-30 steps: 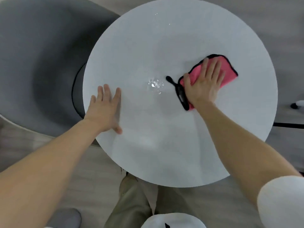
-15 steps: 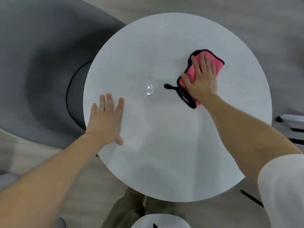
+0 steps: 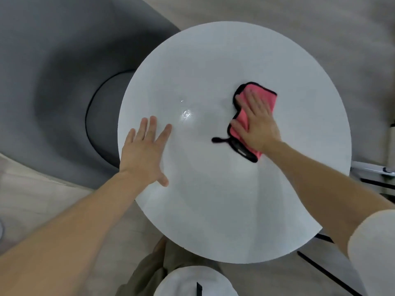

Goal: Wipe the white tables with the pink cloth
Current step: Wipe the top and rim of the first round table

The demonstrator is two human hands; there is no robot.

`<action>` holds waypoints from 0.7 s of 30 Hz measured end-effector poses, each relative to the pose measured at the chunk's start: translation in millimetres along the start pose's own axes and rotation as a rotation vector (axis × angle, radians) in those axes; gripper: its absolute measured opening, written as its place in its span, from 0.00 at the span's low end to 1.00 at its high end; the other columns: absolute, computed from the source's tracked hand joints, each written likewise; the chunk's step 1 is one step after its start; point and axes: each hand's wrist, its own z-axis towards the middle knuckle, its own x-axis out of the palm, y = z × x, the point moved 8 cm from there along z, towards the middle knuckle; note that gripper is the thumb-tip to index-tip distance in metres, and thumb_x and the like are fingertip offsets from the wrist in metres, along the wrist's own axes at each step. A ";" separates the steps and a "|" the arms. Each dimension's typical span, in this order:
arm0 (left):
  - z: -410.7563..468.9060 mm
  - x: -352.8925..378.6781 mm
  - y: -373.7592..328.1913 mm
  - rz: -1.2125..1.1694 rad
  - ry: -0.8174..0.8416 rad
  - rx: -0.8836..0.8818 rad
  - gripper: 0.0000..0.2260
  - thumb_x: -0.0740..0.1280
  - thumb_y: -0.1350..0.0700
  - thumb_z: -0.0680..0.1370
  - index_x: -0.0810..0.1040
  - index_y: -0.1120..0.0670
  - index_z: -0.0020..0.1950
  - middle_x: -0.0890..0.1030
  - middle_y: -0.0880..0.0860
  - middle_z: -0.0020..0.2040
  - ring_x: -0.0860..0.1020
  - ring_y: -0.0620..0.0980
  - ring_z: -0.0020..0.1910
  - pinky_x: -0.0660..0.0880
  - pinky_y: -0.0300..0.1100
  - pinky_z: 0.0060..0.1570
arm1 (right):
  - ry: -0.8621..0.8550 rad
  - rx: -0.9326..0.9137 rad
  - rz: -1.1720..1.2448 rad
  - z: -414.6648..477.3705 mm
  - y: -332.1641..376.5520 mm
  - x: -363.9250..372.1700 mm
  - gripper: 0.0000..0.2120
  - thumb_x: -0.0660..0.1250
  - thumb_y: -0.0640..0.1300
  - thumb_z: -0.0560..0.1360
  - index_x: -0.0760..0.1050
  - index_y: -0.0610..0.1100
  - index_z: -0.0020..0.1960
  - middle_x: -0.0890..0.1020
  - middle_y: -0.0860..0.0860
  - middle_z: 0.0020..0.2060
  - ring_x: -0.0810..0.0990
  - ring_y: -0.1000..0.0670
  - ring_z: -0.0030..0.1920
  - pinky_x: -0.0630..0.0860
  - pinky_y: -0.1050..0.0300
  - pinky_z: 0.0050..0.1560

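Overhead view. Nearest the camera, olive trousers (image 3: 147, 272) and a white sleeve (image 3: 376, 253) are seen below the near rim of the round white table (image 3: 213, 221). The left hand (image 3: 143, 154) is laid flat on the tabletop at its left edge, fingers straight and spread, nothing held. A grey upholstered seat (image 3: 64, 82) is partly overlapped by the table outward of this hand. A shiny patch (image 3: 187, 114) is seen on the tabletop just beyond its fingertips, between the two hands. Farther in, the right hand (image 3: 256, 122) is pressed palm-down on the pink cloth (image 3: 242, 116), fingers extended and close together; the black-edged cloth is spread beneath and beyond the fingers. A black loop (image 3: 218, 139) trails from the cloth at the thumb side. A small label (image 3: 241, 151) is sewn near the wrist; its writing cannot be read.
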 end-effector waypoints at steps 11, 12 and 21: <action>-21.6 -0.1 21.6 -0.125 -0.021 -0.204 0.84 0.79 0.20 0.52 0.26 0.55 0.84 0.32 0.63 0.86 0.32 0.61 0.86 0.44 0.64 0.85 | 0.127 -0.723 -0.058 -24.9 182.5 35.0 0.33 0.58 0.60 0.88 0.56 0.47 0.88 0.53 0.43 0.88 0.48 0.42 0.88 0.50 0.34 0.86; -24.4 1.9 21.4 -0.145 -0.013 -0.229 0.83 0.80 0.22 0.53 0.27 0.55 0.85 0.32 0.64 0.86 0.33 0.62 0.86 0.46 0.64 0.85 | 0.155 -0.777 -0.086 -9.8 159.5 30.1 0.33 0.57 0.61 0.88 0.56 0.48 0.88 0.53 0.43 0.88 0.48 0.42 0.88 0.49 0.35 0.86; -26.1 13.5 28.1 -0.224 0.011 -0.291 0.81 0.83 0.25 0.54 0.35 0.59 0.87 0.37 0.61 0.87 0.36 0.60 0.87 0.47 0.59 0.86 | -0.005 -0.170 0.015 34.5 177.2 28.0 0.36 0.54 0.62 0.87 0.51 0.46 0.89 0.51 0.41 0.88 0.46 0.40 0.88 0.47 0.34 0.85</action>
